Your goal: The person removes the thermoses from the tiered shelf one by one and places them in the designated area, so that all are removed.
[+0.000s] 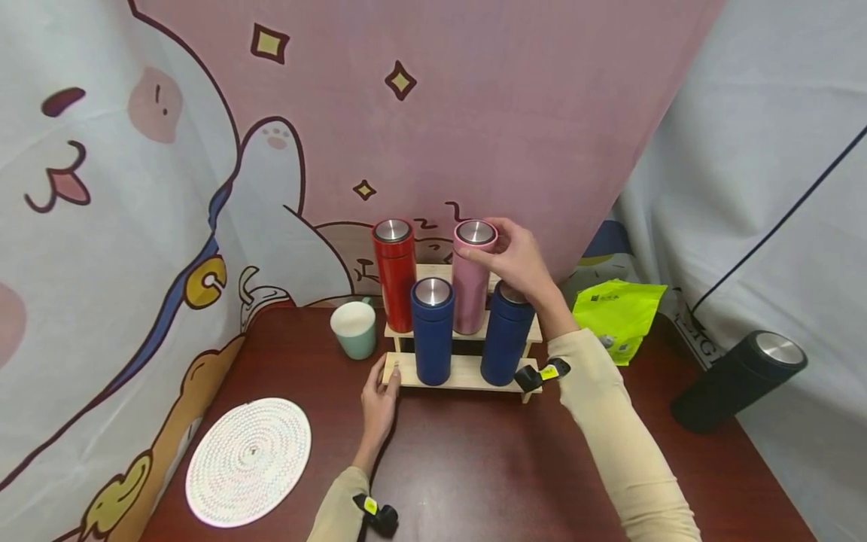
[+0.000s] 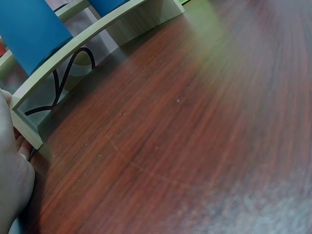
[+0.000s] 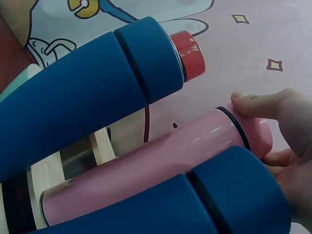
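1. The pink bottle (image 1: 470,293) stands near the centre of the head frame, on the rear step of the wooden rack (image 1: 466,372); its long axis is upright, its steel-topped cap uppermost.
2. The relation that counts: the pink bottle's cap lies within the right hand (image 1: 520,257), so the bottle's body runs straight down from the fingers to the step. The right hand is plainly the nearer; the left is lower in the frame, at the rack's front corner.
3. The right hand holds the cap from the right side, thumb on the near side and fingers round the far side, narrowed to the cap's width. Its forearm rises from the lower right of the frame, passing over the right blue bottle (image 1: 503,342), and the wrist bends in toward the centre. In the right wrist view the thumb rests on the cap above its dark ring.
4. The left hand (image 1: 378,403) grips the left end of the front step, thumb on top, fingers along the end; its forearm comes up from the bottom edge.
5. The left blue bottle (image 1: 433,339) shares the front step, and the red bottle (image 1: 395,286) stands left of the pink one on the rear step. The rack sits on the dark red worktop (image 1: 467,467).
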Motion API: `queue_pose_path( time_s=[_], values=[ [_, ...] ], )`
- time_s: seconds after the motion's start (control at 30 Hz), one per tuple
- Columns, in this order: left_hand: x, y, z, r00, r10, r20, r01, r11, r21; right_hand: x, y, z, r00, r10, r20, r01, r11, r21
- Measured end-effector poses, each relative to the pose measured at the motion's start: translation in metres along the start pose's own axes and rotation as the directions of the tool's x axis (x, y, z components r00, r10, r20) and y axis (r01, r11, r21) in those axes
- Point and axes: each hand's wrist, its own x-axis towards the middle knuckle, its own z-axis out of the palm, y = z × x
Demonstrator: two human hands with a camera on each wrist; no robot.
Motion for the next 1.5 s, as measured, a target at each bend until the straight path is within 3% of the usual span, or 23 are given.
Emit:
queue_pose_path(
  time_s=[0.2, 0.4, 0.53, 0.6, 0.77, 1.0, 1.27, 1.5],
  values=[
    [0.0, -0.002, 0.001, 1.0, -0.008, 0.0, 0.008, 1.0, -0.002, -0.002, 0.002, -0.005, 1.0, 0.008, -0.019, -0.008, 1.0, 0.029],
    [0.009, -0.03, 0.004, 0.999, 0.028, -0.016, -0.028, 0.999, 0.025, -0.006, 0.005, -0.011, 0.999, 0.021, -0.028, -0.02, 0.999, 0.036],
    [0.006, -0.019, 0.003, 0.999, 0.041, -0.012, -0.041, 0.999, 0.011, -0.007, 0.009, -0.016, 0.999, 0.023, -0.038, -0.021, 0.999, 0.034],
    [0.005, -0.017, 0.002, 1.0, 0.015, -0.018, -0.015, 1.0, -0.01, -0.008, 0.01, -0.019, 0.999, 0.028, -0.043, -0.026, 0.999, 0.033],
    [0.01, -0.032, 0.004, 0.999, -0.018, -0.027, 0.018, 1.0, 0.004, -0.011, 0.014, -0.027, 0.997, 0.058, -0.06, -0.056, 0.998, 0.022],
    [0.01, -0.037, 0.004, 0.999, -0.016, -0.034, 0.017, 1.0, 0.021, -0.016, 0.016, -0.039, 0.992, 0.082, -0.1, -0.082, 0.997, 0.012],
    [0.011, -0.039, 0.003, 0.999, -0.013, -0.034, 0.014, 1.0, 0.026, -0.025, 0.026, -0.046, 0.975, 0.084, -0.204, -0.087, 0.996, -0.003],
    [0.009, -0.039, 0.003, 0.999, -0.009, -0.032, 0.01, 1.0, 0.024, -0.031, 0.035, -0.053, 0.936, 0.024, -0.351, -0.008, 0.999, 0.047]
  ],
)
